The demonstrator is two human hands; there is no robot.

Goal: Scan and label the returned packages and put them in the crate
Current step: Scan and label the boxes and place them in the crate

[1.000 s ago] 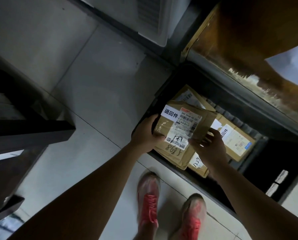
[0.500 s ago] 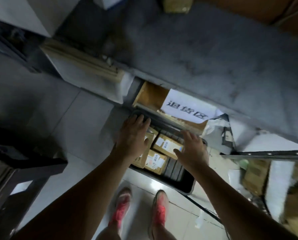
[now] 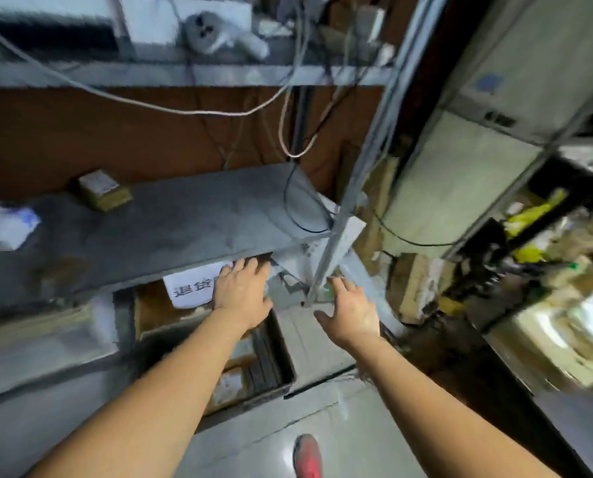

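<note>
The dark crate (image 3: 281, 370) sits on the floor under a grey shelf, with brown cardboard packages (image 3: 231, 384) lying inside, partly hidden by my left forearm. My left hand (image 3: 241, 291) hovers above the crate with fingers spread, holding nothing, in front of a white paper sign (image 3: 193, 286) with printed characters. My right hand (image 3: 352, 313) is out to the right of the crate, fingers spread and empty, near a metal shelf post (image 3: 326, 267).
The grey shelf (image 3: 171, 229) carries a small brown box (image 3: 103, 189) and a white packet (image 3: 7, 227). Cables (image 3: 288, 132) hang above it. Cluttered racks (image 3: 546, 236) stand to the right. A red shoe (image 3: 307, 455) is on the tiled floor.
Both hands let go of the labelled package in the crate and rose away, spread open. The view lifted from the crate to the shelf and swung right.
</note>
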